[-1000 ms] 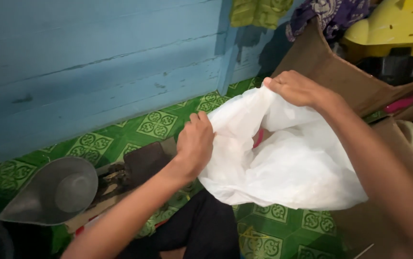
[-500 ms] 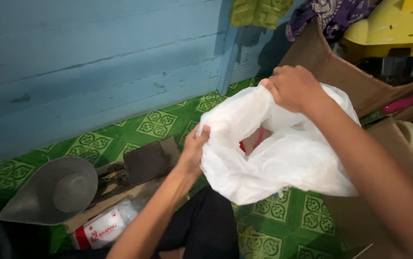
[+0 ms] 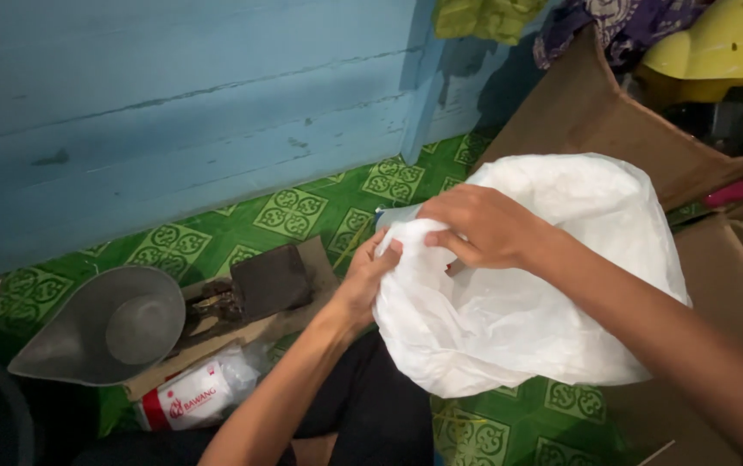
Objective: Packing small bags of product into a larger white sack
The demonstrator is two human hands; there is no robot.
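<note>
Green patterned floor lay beneath; left hand (image 3: 369, 280) and right hand (image 3: 482, 226) both pinched the white plastic bag (image 3: 527, 302) at its gathered, unknotted mouth.

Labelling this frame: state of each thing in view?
White plastic bag: puffed, mouth gathered in both hands.
Left hand: shut on the bag's edge.
Right hand: shut on the bag's mouth.
Grey metal scoop: lying on the floor, nothing visible inside.
Brown cardboard box: open.
</note>
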